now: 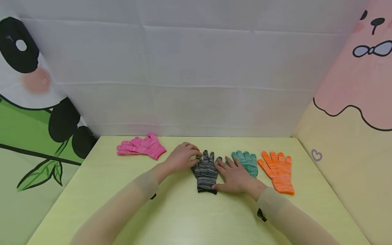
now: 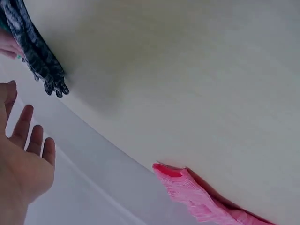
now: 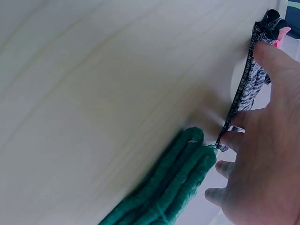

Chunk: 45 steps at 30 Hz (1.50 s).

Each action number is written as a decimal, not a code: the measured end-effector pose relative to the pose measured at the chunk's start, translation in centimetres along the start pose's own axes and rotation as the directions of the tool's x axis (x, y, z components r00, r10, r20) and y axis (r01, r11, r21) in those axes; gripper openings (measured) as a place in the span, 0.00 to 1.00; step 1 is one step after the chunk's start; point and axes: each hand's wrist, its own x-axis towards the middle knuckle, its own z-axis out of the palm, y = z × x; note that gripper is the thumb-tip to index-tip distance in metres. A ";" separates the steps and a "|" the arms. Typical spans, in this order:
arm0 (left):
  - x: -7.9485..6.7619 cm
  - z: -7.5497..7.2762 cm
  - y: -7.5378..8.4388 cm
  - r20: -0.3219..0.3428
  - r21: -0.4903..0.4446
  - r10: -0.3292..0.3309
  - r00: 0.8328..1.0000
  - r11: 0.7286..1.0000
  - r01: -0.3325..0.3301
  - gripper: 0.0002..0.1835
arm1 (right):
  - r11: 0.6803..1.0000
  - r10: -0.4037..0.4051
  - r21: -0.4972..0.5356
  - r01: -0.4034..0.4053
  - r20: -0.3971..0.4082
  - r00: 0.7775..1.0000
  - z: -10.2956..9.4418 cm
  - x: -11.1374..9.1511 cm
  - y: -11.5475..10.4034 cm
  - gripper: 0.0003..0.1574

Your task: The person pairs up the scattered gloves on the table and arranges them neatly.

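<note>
A black-and-grey striped knit glove [image 1: 206,175] lies flat in the middle of the table, its fingers pointing away and its black cuff toward me. My left hand [image 1: 183,157] is at the glove's upper left side, fingers loosely bent; whether they touch it cannot be told. On the opposite side, my right hand [image 1: 235,176] has its spread fingers along the glove's right edge, the thumb [image 3: 272,56] by the cuff end. Beneath and beyond the right hand is a teal glove [image 1: 248,163], partly covered by it.
Pink gloves [image 1: 144,146] lie sideways at the far left of the pale yellow table [image 1: 171,221]. An orange glove [image 1: 280,173] lies at the right, fingers pointing away. A white cloth wall [image 1: 196,68] rises behind the table, with cartoon-printed panels on both sides.
</note>
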 end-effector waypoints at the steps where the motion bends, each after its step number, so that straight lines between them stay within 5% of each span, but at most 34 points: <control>1: -0.5 0.0 0.2 0.009 -0.009 0.046 0.999 0.999 -0.046 0.16 | 1.000 -0.003 0.003 0.003 -0.004 1.000 0.0 0.0 0.0 0.63; 7: -3.9 0.0 1.5 0.131 -0.085 0.261 0.956 0.964 -0.252 0.17 | 1.000 -0.024 0.004 0.024 -0.018 1.000 0.4 0.1 0.3 0.64; 15: -6.8 0.3 2.1 0.233 -0.132 0.315 0.920 0.948 -0.291 0.20 | 1.000 -0.003 -0.011 0.003 -0.014 1.000 0.1 -0.1 0.0 0.63; 22: -7.9 1.3 1.7 0.260 -0.174 0.289 0.921 0.952 -0.250 0.22 | 1.000 -0.017 0.025 0.018 -0.025 1.000 -0.3 -0.3 -0.1 0.60; 33: -8.4 1.2 1.9 0.201 -0.160 0.302 0.932 0.949 -0.273 0.23 | 0.999 -0.004 0.041 0.004 -0.015 1.000 -0.3 -0.5 0.1 0.64; 37: -8.2 1.0 1.9 0.205 -0.133 0.241 0.949 0.967 -0.217 0.29 | 0.999 -0.008 0.052 0.008 0.000 1.000 -0.2 -0.7 0.1 0.65; 45: -7.1 1.4 1.4 0.232 -0.046 0.000 0.973 0.999 0.012 0.34 | 0.998 -0.008 0.065 0.008 0.005 1.000 -0.4 -0.4 0.0 0.67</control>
